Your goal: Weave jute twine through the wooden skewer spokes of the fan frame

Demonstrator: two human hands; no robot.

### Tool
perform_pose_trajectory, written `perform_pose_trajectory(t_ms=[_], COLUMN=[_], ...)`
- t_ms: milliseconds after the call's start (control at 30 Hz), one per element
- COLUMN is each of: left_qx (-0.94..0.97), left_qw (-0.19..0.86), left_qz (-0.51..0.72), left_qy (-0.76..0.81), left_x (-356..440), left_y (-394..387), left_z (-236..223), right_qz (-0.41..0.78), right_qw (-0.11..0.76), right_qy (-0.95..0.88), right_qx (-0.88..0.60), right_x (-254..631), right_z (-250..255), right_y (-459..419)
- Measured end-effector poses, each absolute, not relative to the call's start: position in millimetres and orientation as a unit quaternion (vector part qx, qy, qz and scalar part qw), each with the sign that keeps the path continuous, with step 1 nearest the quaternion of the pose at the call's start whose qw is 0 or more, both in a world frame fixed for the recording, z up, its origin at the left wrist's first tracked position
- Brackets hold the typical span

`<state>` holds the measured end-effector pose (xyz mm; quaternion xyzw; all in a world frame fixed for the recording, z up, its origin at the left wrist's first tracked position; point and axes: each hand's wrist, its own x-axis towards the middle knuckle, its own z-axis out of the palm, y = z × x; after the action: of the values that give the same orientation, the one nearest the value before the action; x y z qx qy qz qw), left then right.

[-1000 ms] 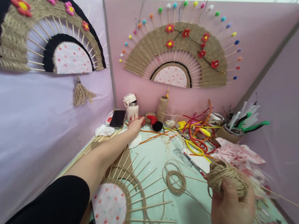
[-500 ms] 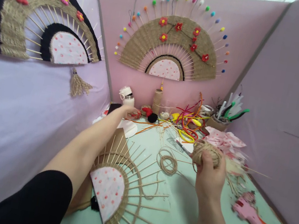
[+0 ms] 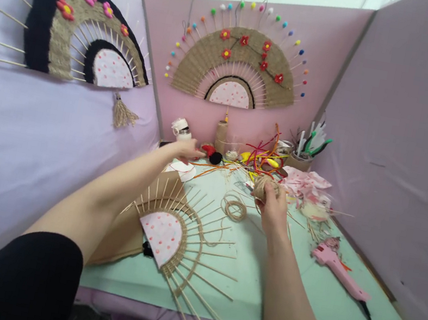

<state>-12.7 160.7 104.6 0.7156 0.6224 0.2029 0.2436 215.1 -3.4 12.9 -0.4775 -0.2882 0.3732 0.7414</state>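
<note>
In the head view, my right hand (image 3: 275, 209) grips a ball of jute twine (image 3: 264, 186) above the table. My left hand (image 3: 188, 150) reaches to the back with fingers stretched out, beside a red yarn ball (image 3: 208, 150) and a black ball (image 3: 216, 158); nothing shows in it, though its underside is hidden. Between my arms lies a half-round woven piece (image 3: 163, 232) with a dotted cloth centre, thin sticks fanning out and twine around it. A loose coil of twine (image 3: 235, 210) rests to its right.
A pink glue gun (image 3: 339, 270) with a black cord lies at right. Along the back stand a white bottle (image 3: 181, 128), a twine spool (image 3: 221, 136), coloured pipe cleaners (image 3: 265, 161) and a tool pot (image 3: 299, 161). Brown cardboard (image 3: 122, 235) lies under my left arm. Finished fans (image 3: 244, 49) hang on the walls.
My left hand has lifted slightly off the red things at the back, fingers extended. My right hand still holds the twine ball. The whole view has shifted, showing the table's front edge.
</note>
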Motion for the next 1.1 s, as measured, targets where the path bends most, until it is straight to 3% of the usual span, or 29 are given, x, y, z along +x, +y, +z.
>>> perform_pose_trajectory(t_ms=[33, 133, 267, 367, 533, 767, 1100], left_qx=[0.728, 0.716, 0.642, 0.631, 0.667, 0.769, 0.553], left_qw=[0.28, 0.518, 0.648, 0.647, 0.559, 0.401, 0.623], left_qz=[0.19, 0.178, 0.17, 0.22, 0.314, 0.367, 0.366], left_qy=[0.596, 0.433, 0.373, 0.368, 0.38, 0.336, 0.413], left_x=[1.2, 40.8, 68.4, 71.1, 70.8, 68.0, 64.2], left_y=[145.2, 98.8, 62.4, 54.3, 47.9, 52.4, 63.5], left_z=[102.8, 92.1, 78.6, 71.1, 51.3, 36.6, 25.8], right_qz=[0.396, 0.459, 0.468, 0.416, 0.302, 0.334, 0.354], right_qw=[0.728, 0.689, 0.664, 0.673, 0.678, 0.665, 0.707], right_qy=[-0.301, -0.331, -0.356, -0.392, -0.47, -0.48, -0.393], right_qx=[-0.472, -0.453, -0.462, -0.469, -0.477, -0.465, -0.469], right_x=[213.6, 207.5, 201.0, 201.0, 203.6, 202.3, 206.6], right_z=[11.7, 9.5, 7.1, 2.6, -4.4, -4.4, 0.6], right_y=[-2.8, -1.8, -1.2, -0.3, 0.9, 2.6, 0.2])
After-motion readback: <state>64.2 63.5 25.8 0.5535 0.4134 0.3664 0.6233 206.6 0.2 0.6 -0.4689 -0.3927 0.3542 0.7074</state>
